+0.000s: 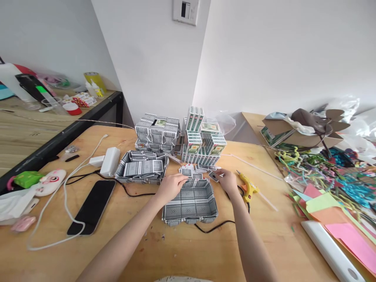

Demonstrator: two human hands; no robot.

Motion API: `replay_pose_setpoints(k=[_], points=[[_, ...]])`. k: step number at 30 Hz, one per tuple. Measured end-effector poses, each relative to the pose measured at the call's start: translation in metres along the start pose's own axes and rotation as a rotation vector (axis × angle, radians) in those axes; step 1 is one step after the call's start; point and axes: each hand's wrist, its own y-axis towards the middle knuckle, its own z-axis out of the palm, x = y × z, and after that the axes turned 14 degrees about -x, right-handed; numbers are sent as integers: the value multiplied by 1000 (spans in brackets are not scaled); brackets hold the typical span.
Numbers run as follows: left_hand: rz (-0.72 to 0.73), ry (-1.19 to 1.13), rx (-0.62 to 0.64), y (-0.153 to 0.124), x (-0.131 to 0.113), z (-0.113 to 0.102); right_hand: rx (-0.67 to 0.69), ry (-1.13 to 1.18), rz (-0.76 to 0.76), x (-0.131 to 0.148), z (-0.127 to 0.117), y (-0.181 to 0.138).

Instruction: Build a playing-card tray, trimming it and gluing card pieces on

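Hands apart. Left hand (173, 186) covers tray (190, 203)'s far left corner; fingertips unclear, can't tell its grip. Right hand (226, 180), at far right corner, pinches a card (213, 176). Loose cards (187, 172) behind tray, overlapping. Beyond, boxes (202, 150) hide table (261, 243)'s back edge. Wood stretches nearward from tray; forearms (133, 237) cut off.
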Motion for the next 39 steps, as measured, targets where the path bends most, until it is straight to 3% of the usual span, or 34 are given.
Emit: replay_pose_setpoints(k=[10, 17, 22, 25, 32, 39], points=[[-27, -17, -3, 1, 1, 1, 74, 206, 74, 2, -25, -12], [-32, -40, 4, 1, 2, 0, 76, -99, 58, -13, -25, -19], [-40, -47, 14, 1, 1, -2, 14, -274, -20, 2, -21, -3], [-34, -63, 2, 0, 1, -2, 68, -284, -144, 17, -8, 11], [-35, -73, -19, -1, 1, 0, 190, -223, -246, 31, 22, 28], [-29, -77, -25, -1, 1, 0, 143, 132, -75, 35, 1, 20]])
